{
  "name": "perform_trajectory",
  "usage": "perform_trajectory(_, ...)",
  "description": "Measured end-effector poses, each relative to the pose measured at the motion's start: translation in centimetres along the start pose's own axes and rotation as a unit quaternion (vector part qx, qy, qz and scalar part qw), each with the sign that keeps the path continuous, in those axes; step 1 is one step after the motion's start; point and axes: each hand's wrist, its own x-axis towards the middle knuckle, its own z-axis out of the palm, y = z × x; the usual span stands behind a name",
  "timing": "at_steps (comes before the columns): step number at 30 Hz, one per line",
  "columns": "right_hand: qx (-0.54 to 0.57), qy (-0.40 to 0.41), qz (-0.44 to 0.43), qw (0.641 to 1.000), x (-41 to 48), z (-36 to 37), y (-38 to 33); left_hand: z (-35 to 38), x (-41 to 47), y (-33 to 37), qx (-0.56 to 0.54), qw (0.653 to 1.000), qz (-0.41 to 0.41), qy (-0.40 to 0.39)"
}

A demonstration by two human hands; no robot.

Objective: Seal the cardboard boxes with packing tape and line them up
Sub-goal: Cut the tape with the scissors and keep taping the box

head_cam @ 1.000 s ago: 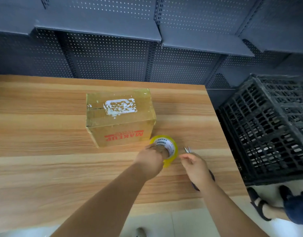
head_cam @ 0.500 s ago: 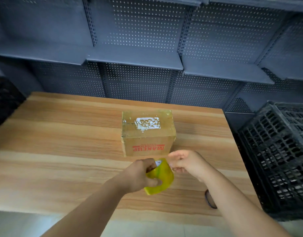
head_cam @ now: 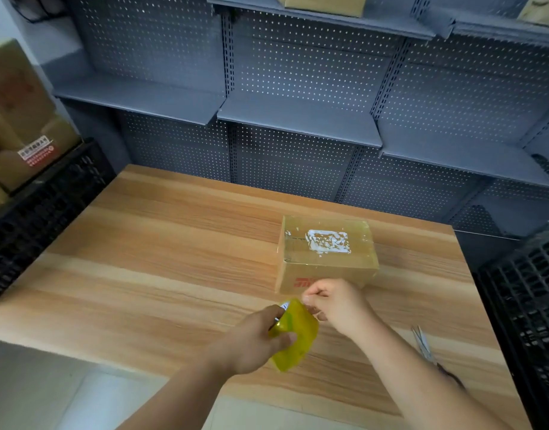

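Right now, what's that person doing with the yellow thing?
A person is taping up a box. The left hand grips the yellow tape roll, held above the table. The right hand pinches at the roll's top edge, it seems to find the loose end. The box sits just past the hands, its top shiny with tape. Scissors lie on the table to the right, with no hand on them.
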Motion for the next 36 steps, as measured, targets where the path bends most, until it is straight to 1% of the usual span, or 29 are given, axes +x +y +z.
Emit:
perform_trajectory(2,-0.106,0.042,-0.059,0.992,-0.5,0.6,-0.9,0.1,0.2,-0.4,-0.025,0.999,-0.013,0.038)
perform_trajectory(4,-0.193,0.073,-0.112,0.972,-0.9,1.2,-1.3,0.4,0.3,-0.2,-0.076,0.995,-0.046,0.046)
perform_trajectory(5,-0.224,0.078,-0.119,0.964,-1.1,1.3,-1.2,0.8,0.5,-0.3,-0.102,0.992,-0.058,0.041)
perform_trajectory(7,-0.253,0.087,-0.123,0.956,-1.6,1.0,-1.5,1.7,0.8,-0.4,-0.113,0.990,-0.074,0.039)
perform_trajectory(9,-0.228,0.107,-0.145,0.957,-2.4,0.6,-1.8,1.8,1.3,-1.5,-0.103,0.985,-0.111,0.079)
perform_trajectory(10,-0.230,0.098,-0.160,0.955,-3.1,0.4,-2.4,1.5,1.4,-2.1,-0.116,0.979,-0.137,0.095)
perform_trajectory(12,-0.260,0.042,-0.185,0.947,-4.3,0.5,-3.7,0.6,1.1,-3.0,-0.156,0.972,-0.146,0.095)
perform_trajectory(13,-0.255,0.026,-0.180,0.950,-4.6,0.5,-4.1,0.3,0.9,-3.0,-0.159,0.974,-0.136,0.084)
perform_trajectory(15,-0.211,0.022,-0.128,0.969,-4.0,-0.3,-4.5,0.4,0.6,-3.0,-0.165,0.976,-0.125,0.071)
perform_trajectory(16,-0.191,0.019,-0.099,0.976,-3.5,-0.9,-4.4,0.6,0.6,-2.9,-0.176,0.975,-0.122,0.066)
perform_trajectory(18,-0.174,0.010,-0.069,0.982,-2.3,-1.9,-4.4,1.1,0.6,-2.6,-0.211,0.969,-0.117,0.049)
perform_trajectory(21,-0.197,0.007,-0.073,0.978,-0.2,-2.7,-5.0,1.2,1.1,-2.3,-0.243,0.961,-0.128,0.037)
perform_trajectory(24,-0.177,-0.001,-0.064,0.982,2.0,-3.2,-5.6,1.1,1.5,-1.8,-0.275,0.950,-0.144,0.042)
perform_trajectory(26,-0.182,-0.015,-0.056,0.982,3.2,-3.6,-6.0,1.0,1.7,-1.5,-0.294,0.941,-0.160,0.046)
perform_trajectory(32,-0.169,-0.075,-0.026,0.982,5.9,-5.0,-6.9,1.2,2.7,-0.9,-0.334,0.924,-0.169,0.080)
perform_trajectory(36,-0.135,-0.079,-0.026,0.987,7.7,-5.3,-6.5,1.8,3.4,-0.7,-0.359,0.914,-0.166,0.089)
